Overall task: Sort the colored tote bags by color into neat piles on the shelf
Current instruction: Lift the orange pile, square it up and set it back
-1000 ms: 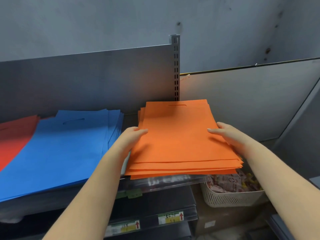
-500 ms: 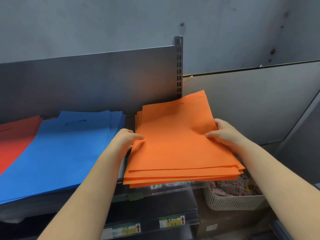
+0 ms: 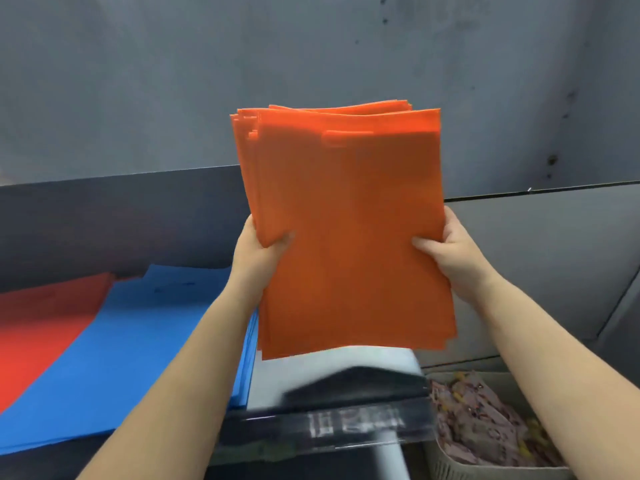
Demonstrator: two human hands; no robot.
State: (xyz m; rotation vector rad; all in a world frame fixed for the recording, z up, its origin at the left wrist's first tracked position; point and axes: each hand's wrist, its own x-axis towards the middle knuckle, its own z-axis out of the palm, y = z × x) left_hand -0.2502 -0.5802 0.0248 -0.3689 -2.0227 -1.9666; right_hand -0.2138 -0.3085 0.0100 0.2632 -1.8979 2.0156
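Head view shows the stack of orange tote bags (image 3: pixel 346 237) held nearly upright in the air above the shelf (image 3: pixel 332 386), clear of it. Left hand (image 3: pixel 258 251) grips the stack's left edge and right hand (image 3: pixel 450 252) grips its right edge, thumbs on the near face. Blue bags (image 3: pixel 138 355) lie flat on the shelf beside red bags (image 3: pixel 45 327). A basket (image 3: pixel 485 469) sits lower right.

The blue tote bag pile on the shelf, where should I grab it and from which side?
Take the blue tote bag pile by its long right edge, coming in from the right where the shelf lies bare now. The edges are stacked and exposed there, so fingers can likely slide under the whole flat pile. Its left side seems to overlap the red pile, and both hands hold the orange bags.
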